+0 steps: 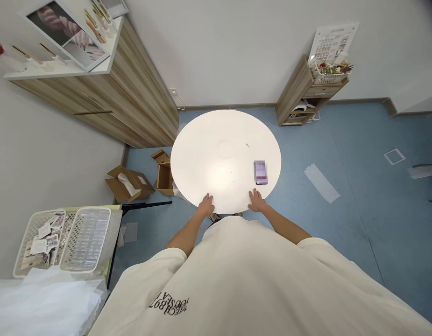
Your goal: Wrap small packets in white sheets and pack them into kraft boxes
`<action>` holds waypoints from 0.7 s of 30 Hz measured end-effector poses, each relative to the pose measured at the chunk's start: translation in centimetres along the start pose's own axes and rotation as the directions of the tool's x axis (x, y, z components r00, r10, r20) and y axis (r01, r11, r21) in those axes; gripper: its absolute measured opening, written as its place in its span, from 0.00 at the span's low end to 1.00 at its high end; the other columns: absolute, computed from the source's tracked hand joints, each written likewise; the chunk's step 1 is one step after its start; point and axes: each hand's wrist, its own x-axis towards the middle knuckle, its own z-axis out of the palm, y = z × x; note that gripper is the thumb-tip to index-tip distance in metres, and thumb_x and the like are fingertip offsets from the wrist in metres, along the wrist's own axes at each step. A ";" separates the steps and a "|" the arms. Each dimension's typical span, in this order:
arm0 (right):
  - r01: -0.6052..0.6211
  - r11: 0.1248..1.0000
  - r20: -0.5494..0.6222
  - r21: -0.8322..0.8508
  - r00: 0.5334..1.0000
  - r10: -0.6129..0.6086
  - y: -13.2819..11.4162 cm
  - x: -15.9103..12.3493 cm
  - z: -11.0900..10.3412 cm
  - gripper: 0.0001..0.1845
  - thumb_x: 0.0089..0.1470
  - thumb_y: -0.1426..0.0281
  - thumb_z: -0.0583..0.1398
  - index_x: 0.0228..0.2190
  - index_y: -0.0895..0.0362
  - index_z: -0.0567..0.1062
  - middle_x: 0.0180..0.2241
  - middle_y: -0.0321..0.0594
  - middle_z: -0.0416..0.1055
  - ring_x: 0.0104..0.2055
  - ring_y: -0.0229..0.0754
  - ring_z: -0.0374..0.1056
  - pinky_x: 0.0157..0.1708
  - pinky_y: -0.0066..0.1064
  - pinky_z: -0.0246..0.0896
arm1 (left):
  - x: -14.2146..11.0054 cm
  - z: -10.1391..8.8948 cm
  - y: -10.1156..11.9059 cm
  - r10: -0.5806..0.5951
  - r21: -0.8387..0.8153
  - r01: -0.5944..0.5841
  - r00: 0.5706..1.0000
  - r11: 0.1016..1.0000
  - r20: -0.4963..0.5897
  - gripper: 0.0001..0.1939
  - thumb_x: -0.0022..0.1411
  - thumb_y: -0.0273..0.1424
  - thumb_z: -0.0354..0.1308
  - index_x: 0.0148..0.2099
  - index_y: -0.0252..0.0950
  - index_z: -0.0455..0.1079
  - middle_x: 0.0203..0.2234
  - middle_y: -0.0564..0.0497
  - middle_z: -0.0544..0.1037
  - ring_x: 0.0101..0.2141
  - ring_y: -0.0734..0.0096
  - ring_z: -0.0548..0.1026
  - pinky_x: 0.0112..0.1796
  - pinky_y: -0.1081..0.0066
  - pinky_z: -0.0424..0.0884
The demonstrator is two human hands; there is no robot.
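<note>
Your left hand [206, 205] grips nothing: its fingers lie a little apart, flat on the near edge of the round white counter [201, 135]. Your right hand [257, 201] has its fingers spread on the near right edge, also empty, just beside the purple phone-sized object [260, 172] lying on the counter. Both forearms reach forward, angled outward from the body. That object's face is pixelated, so you cannot read it; your feet are mostly hidden.

Your counter [224, 140] is plain white, your shirt [251, 270] cream with black lettering, the floor [300, 210] blue, the cabinet [145, 88] brown-striped.
</note>
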 end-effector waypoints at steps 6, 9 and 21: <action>-0.004 1.000 0.016 0.003 1.000 0.004 0.1 0.2 0.1 0.53 0.64 0.57 0.57 0.74 0.52 0.30 0.75 0.47 0.12 0.77 0.55 0.17 0.68 0.53 0.47 | -0.2 -0.2 0.2 -0.008 0.023 0.008 1.000 1.000 0.020 0.37 0.68 0.30 0.47 0.77 0.31 0.45 0.77 0.42 0.35 0.75 0.52 0.40 0.67 0.56 0.58; -0.002 1.000 0.018 0.004 1.000 0.002 0.1 0.2 0.1 0.52 0.64 0.58 0.56 0.74 0.53 0.29 0.75 0.47 0.11 0.77 0.55 0.16 0.68 0.53 0.47 | -0.4 -0.4 0.3 -0.005 0.019 0.005 1.000 1.000 0.016 0.37 0.68 0.30 0.48 0.76 0.32 0.45 0.77 0.42 0.36 0.75 0.52 0.40 0.67 0.55 0.58; -0.003 1.000 0.014 0.013 1.000 0.003 -0.2 -0.4 -0.3 0.53 0.64 0.58 0.56 0.74 0.52 0.27 0.75 0.47 0.12 0.77 0.55 0.18 0.69 0.53 0.47 | -0.3 -0.2 0.1 0.000 -0.039 -0.001 1.000 0.999 -0.012 0.39 0.67 0.36 0.52 0.76 0.35 0.47 0.77 0.42 0.38 0.75 0.51 0.41 0.68 0.55 0.57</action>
